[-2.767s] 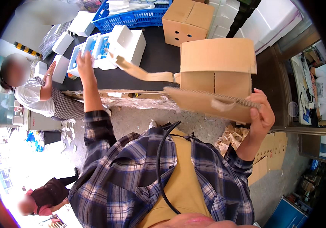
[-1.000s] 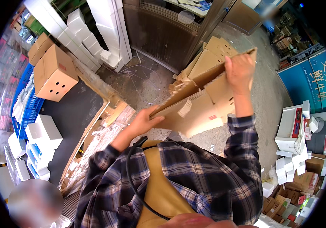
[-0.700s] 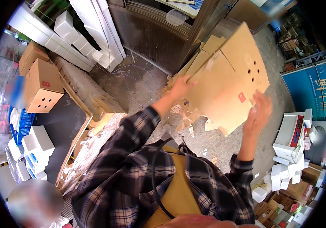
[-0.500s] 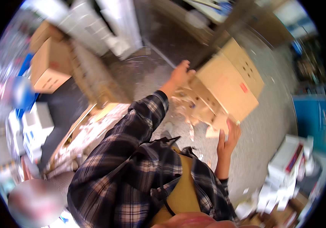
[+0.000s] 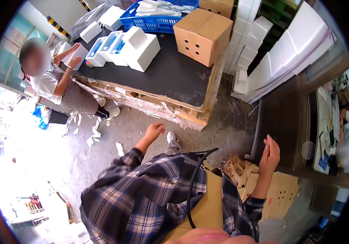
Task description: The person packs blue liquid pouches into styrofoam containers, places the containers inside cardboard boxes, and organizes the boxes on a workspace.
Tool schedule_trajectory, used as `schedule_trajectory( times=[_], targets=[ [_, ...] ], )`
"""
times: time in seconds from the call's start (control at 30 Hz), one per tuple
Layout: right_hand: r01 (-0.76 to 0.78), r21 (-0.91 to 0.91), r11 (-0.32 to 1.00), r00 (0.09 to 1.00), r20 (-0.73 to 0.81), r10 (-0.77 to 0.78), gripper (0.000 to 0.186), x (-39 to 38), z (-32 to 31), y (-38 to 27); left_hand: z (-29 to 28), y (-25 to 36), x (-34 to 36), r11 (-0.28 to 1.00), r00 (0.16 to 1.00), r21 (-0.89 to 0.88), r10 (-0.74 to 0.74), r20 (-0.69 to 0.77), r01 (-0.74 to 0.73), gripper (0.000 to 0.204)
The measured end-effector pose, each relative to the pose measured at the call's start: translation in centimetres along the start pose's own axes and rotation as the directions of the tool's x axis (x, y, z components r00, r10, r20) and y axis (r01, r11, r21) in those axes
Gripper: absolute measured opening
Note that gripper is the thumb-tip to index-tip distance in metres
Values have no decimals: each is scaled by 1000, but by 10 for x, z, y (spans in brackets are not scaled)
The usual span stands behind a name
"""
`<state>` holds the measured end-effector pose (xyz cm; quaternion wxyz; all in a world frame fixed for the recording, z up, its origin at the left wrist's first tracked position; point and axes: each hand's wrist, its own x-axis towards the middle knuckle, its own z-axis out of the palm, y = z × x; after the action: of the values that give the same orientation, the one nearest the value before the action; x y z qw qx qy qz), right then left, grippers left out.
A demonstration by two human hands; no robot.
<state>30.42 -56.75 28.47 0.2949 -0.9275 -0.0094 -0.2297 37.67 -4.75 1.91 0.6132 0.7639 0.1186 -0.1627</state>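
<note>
My left hand (image 5: 155,131) hangs in the air over the floor, short of the dark-topped table (image 5: 162,83), its fingers loosely bent with nothing in them. My right hand (image 5: 269,154) is raised beside a dark wooden panel (image 5: 282,122), fingers stretched out and holding nothing. Below and behind my right forearm, a flattened-looking cardboard box (image 5: 282,195) with round holes lies on the floor, partly hidden by the arm. Crumpled brown paper or cardboard (image 5: 239,168) lies next to it.
On the table stand a closed cardboard box (image 5: 203,36), white foam boxes (image 5: 140,51) and a blue crate (image 5: 152,22). A co-worker (image 5: 52,81) handles a white box at its far left. Stacked white foam boxes (image 5: 284,53) line the right. Loose strapping (image 5: 233,122) lies on the floor.
My view has swung left toward the table and the co-worker. Both hands have come away from the cardboard box, which now lies at the lower right.
</note>
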Motion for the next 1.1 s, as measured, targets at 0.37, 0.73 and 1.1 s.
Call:
schedule_trajectory(
  times=[0.37, 0.73, 1.1],
  targets=[
    [362, -80, 929, 922, 178, -344, 62, 240, 207, -124, -58, 108, 99, 944, 960, -179, 275, -42, -278, 29],
    [538, -230, 811, 817, 377, -436, 92, 421, 306, -74, -6, 286, 226, 723, 804, 414, 594, 36, -553, 21],
    [613, -100, 784, 726, 463, -508, 90, 443, 338, -59, 61, 348, 306, 524, 739, 765, 667, -95, -374, 25]
  ],
)
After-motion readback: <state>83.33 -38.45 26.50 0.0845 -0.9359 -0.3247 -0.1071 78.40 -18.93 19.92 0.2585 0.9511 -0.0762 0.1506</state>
